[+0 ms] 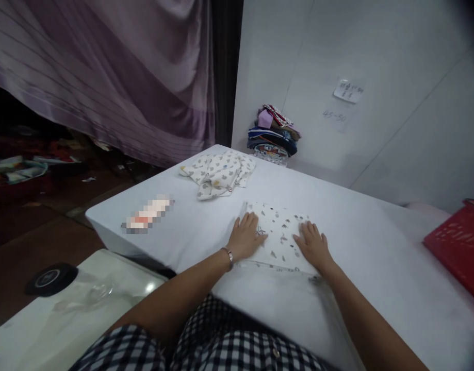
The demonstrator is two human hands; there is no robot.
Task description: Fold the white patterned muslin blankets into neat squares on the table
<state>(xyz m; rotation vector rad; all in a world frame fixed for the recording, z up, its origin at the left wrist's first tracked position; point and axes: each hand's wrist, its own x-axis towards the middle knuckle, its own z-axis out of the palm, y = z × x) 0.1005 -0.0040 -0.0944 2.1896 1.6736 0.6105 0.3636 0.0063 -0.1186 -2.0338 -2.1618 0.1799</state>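
A folded white cloth with small dark prints (279, 226) lies flat on the white table (376, 268), inside what looks like a clear plastic bag. My left hand (246, 238) rests flat on the cloth's left edge, fingers stretched out. A bracelet sits on that wrist. My right hand (312, 245) lies flat on the cloth's right part, fingers spread. Neither hand grips anything.
A crumpled white patterned garment (219, 174) lies further back on the table. A stack of folded coloured clothes (273, 135) stands by the wall. A red basket (459, 245) sits at the right edge. A blurred object (147, 214) lies at the left. A black disc (51, 278) sits on a lower surface.
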